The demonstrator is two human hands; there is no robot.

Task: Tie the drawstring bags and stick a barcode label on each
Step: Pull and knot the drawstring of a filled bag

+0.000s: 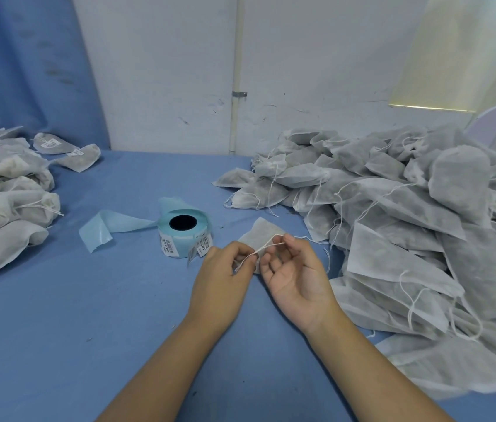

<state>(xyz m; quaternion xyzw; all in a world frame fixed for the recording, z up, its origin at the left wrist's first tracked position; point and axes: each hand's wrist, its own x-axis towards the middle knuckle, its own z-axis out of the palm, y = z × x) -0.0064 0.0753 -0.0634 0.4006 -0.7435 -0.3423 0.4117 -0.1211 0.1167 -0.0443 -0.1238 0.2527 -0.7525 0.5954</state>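
Left hand [225, 269] and right hand [295, 278] fingers pinch a grey drawstring bag's [263, 233] white drawstring [266, 246] above the tabletop [88, 300]; pull taut, cinching the mouth before knotting.

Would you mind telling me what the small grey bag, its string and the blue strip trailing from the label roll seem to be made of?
The small grey drawstring bag looks like thin non-woven fabric: matte, fuzzy, faintly see-through. Its white drawstring seems plain twisted thread. The pale blue strip is probably glossy release paper: it curls stiffly and shines.
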